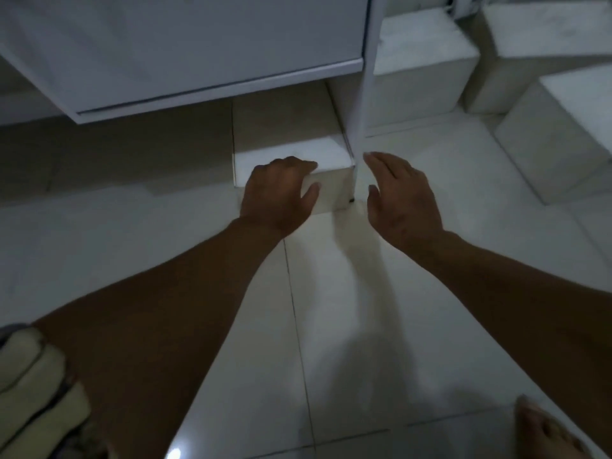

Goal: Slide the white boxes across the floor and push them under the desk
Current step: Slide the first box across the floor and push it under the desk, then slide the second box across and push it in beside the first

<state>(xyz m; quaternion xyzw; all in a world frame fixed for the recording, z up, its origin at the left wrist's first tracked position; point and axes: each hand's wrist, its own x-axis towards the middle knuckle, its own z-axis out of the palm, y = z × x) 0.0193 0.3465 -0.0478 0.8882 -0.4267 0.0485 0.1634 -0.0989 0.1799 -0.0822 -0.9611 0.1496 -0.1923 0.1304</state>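
A white box sits on the floor, most of it under the white desk, its near end still sticking out. My left hand lies over the box's near top edge, fingers on the top and thumb on the front face. My right hand hovers open just right of the box, beyond the desk leg, touching nothing. Further white boxes stand right of the leg: one close behind it, another at the far right and a third nearer.
The desk leg comes down at the box's right corner, between my two hands. Pale floor tiles spread in front. A bare foot shows at the lower right and a yellowish cloth at the lower left.
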